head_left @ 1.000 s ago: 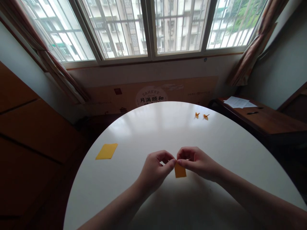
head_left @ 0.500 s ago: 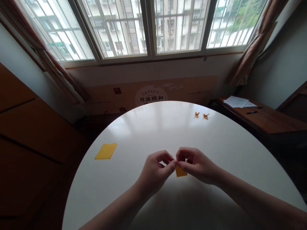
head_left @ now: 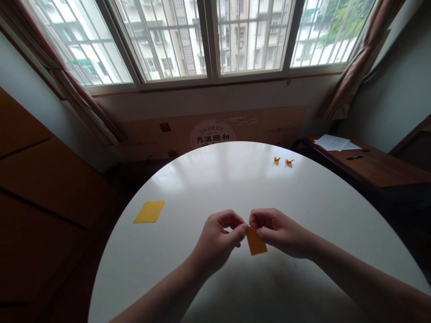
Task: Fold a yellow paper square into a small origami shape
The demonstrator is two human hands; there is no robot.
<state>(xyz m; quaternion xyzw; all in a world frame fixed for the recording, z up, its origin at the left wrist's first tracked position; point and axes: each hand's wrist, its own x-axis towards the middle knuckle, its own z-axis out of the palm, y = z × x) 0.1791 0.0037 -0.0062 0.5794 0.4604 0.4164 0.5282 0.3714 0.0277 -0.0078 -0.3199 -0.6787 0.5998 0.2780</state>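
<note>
A small folded piece of orange-yellow origami paper (head_left: 257,242) hangs between my two hands, above the white round table. My left hand (head_left: 224,237) pinches its upper left corner between thumb and index finger. On the other side, my right hand (head_left: 278,232) grips the upper right edge with thumb and curled fingers. The fingers cover the paper's top edge, so the folds there are hidden. To the left lies a stack of yellow square paper (head_left: 149,212). Two folded paper cranes, one (head_left: 276,161) left of the other (head_left: 289,163), stand near the table's far edge.
The white round table (head_left: 208,188) fills the middle of the view. At right stands a wooden desk (head_left: 380,168) bearing white sheets (head_left: 333,142) and dark pens. Barred windows and curtains are behind, a wooden cabinet (head_left: 47,193) at left.
More of the orange-yellow paper now shows below my fingers. My right hand has shifted slightly to the right, and its thumb sits a little farther along the paper's edge.
</note>
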